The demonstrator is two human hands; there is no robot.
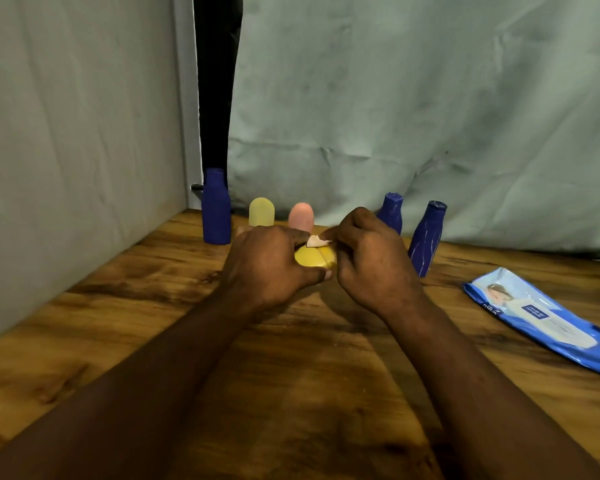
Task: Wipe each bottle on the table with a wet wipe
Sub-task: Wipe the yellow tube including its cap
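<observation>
My left hand (269, 268) grips a yellow bottle (314, 259), with its round end turned toward me above the wooden table (291, 375). My right hand (371, 258) pinches a small white wet wipe (317, 241) against the top of that bottle. Behind my hands stand a tall dark blue bottle (216, 207), a pale yellow bottle (261, 212) and a pink bottle (301, 216). Two more dark blue bottles (391, 212) (426, 237) stand to the right, the nearer one leaning. Most of the held bottle is hidden by my fingers.
A blue wet wipe pack (541, 318) lies flat at the right side of the table. A grey wall (77, 150) borders the left edge and a pale green cloth (413, 116) hangs behind the bottles.
</observation>
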